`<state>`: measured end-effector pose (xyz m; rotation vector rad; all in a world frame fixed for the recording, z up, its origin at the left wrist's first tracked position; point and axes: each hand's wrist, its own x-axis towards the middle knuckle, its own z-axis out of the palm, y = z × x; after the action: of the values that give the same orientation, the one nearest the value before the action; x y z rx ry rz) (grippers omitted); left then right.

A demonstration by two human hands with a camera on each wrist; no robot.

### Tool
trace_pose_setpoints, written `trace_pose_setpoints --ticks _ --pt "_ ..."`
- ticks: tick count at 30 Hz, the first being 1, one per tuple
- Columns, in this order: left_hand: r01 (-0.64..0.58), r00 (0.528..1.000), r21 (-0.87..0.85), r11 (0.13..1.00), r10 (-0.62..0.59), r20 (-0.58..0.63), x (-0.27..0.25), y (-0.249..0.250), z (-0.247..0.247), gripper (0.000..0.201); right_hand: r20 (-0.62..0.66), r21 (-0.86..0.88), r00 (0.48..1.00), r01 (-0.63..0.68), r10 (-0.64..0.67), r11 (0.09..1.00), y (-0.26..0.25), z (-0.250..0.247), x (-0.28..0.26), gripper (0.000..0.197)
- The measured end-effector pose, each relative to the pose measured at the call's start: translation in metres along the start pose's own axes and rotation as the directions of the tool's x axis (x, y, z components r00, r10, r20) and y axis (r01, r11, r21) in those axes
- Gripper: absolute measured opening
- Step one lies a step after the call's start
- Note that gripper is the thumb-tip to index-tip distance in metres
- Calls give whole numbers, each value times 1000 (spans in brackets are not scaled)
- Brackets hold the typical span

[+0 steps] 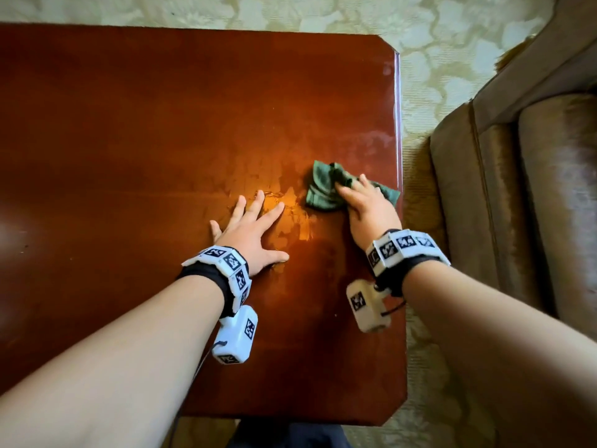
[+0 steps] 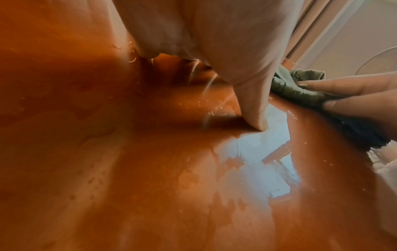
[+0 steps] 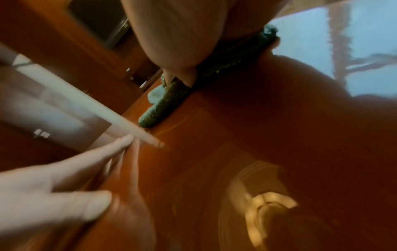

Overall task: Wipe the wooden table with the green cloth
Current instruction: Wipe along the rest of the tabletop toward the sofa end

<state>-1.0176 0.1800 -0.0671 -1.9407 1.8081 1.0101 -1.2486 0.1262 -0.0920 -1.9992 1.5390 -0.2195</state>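
Note:
The glossy reddish wooden table fills most of the head view. A crumpled green cloth lies near its right edge. My right hand presses down on the cloth with its fingers spread over it. In the left wrist view those fingers lie straight across the cloth. The right wrist view is blurred; there the cloth sits under the hand. My left hand rests flat on the table left of the cloth, fingers spread, holding nothing.
Wet streaks shine on the wood between the hands, and a puddle lies by my left thumb. A brown sofa stands right of the table's edge. Pale patterned carpet surrounds the table.

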Motion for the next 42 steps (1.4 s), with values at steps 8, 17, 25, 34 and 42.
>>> trace_pose_setpoints --ticks 8,17,25,34,42 --pt "-10 1000 -5 1000 10 -5 1 -1 1 94 206 -54 894 417 -398 907 -8 29 -99 61" --pt "0 999 58 998 2 -33 -9 10 9 96 471 20 559 767 -682 641 17 14 -97 54" --pt "-40 999 59 997 42 -26 -24 23 28 97 163 -101 962 237 -219 966 26 -21 -35 61" --pt "-26 1000 94 995 26 -5 -33 26 36 101 -63 -9 989 132 -132 991 27 14 -114 51" --pt "-35 998 115 993 29 53 -53 26 49 104 94 -46 946 314 -309 948 -3 59 -225 51"
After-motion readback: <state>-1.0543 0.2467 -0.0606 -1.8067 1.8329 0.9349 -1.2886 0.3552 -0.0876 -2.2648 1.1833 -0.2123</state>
